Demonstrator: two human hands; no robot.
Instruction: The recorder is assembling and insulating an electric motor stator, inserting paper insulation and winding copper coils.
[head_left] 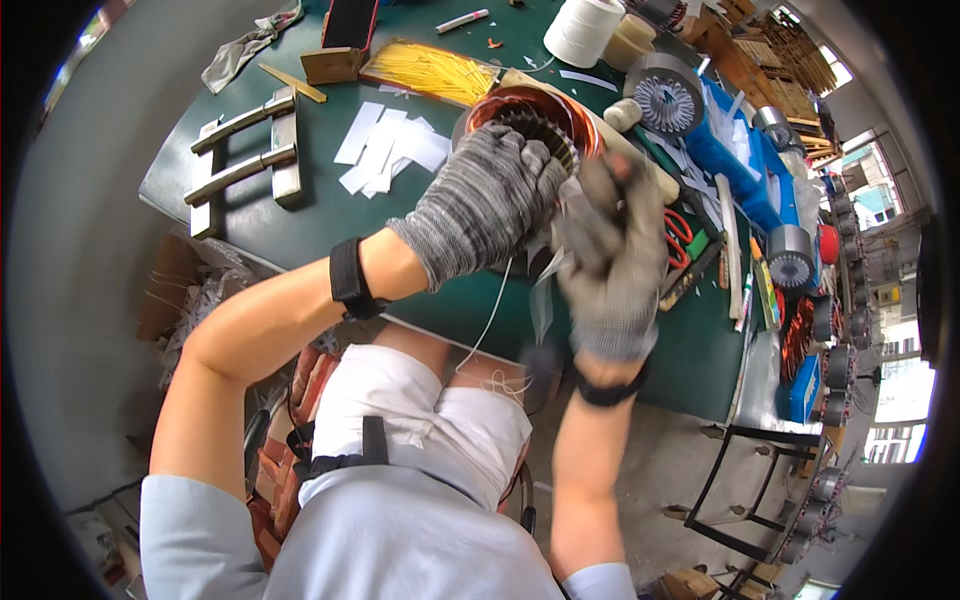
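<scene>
A motor stator (583,128) with copper windings rests on the green table in front of me, its toothed ring partly covered by my hands. Gloved in grey knit, my left hand (490,190) is curled over the near rim of the stator. My right hand (608,255), in a similar worn glove, is beside the stator on its right, smeared by motion, so its fingers and anything in them cannot be made out. Below the hands, a white cord (495,318) hangs over the table edge toward my lap, next to a clear plastic strip (543,305).
White paper slips (385,150) and a metal stand (245,150) lie to the left. Behind are a tray of yellow strips (425,72) and a white thread spool (584,30). Red-handled scissors (678,238), blue bins (730,150) and another stator core (665,95) crowd the right.
</scene>
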